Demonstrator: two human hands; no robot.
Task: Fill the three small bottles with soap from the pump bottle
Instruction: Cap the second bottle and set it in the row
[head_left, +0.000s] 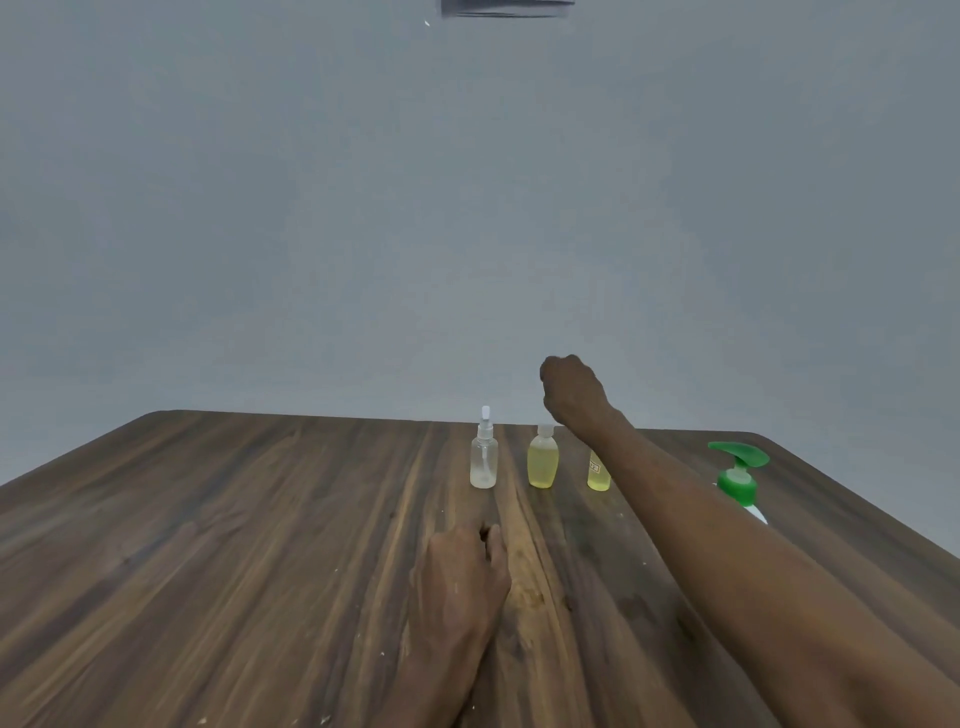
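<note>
The wooden tabletop (260, 519) carried everything. The pump bottle (737, 483) stood upright near its right edge, green head on top, its white body mostly hidden behind the right forearm. Three small bottles stood upright in a row by the far edge: a clear spray bottle (483, 462), a middle bottle (543, 462) full of yellow liquid, and a yellow-filled bottle (597, 475) half hidden by the forearm. The right hand (571, 389) hovered over the middle one, its grip clenched, on what I cannot tell. The left hand (462, 577) rested on the tabletop, its grip loose and holding nothing.
</note>
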